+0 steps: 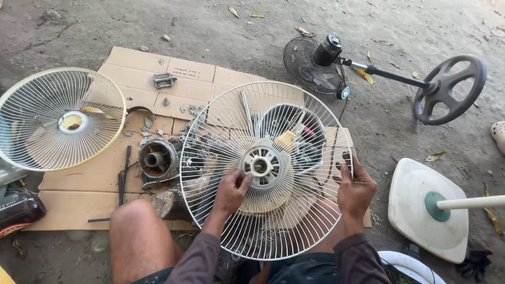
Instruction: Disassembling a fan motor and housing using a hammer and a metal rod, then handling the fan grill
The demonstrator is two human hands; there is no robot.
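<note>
The person holds a white wire fan guard over the lap, tilted up toward the camera. The left hand is curled at the guard's grey plastic hub, fingertips closed on the hub's lower left edge. The right hand grips the guard's outer rim on its right side, thumb over the wires and fingers wrapped behind.

Behind the guard, seen through its wires, sits a round tub holding small tools and parts. Left of the guard, a fan motor rests on flattened cardboard, with loose bolts and bits scattered near it and a metal clamp farther back. Further left of the guard, a second guard, cream-rimmed, lies flat, half on the cardboard and half on the dirt. A bare knee rises just left of the guard's lower edge.

Beyond the guard's upper right, a dark stand fan lies on its side, its pole running to a round black base. Right of the guard stands a white square base with a pale pole. A foot in a white clog shows at the far right edge.
</note>
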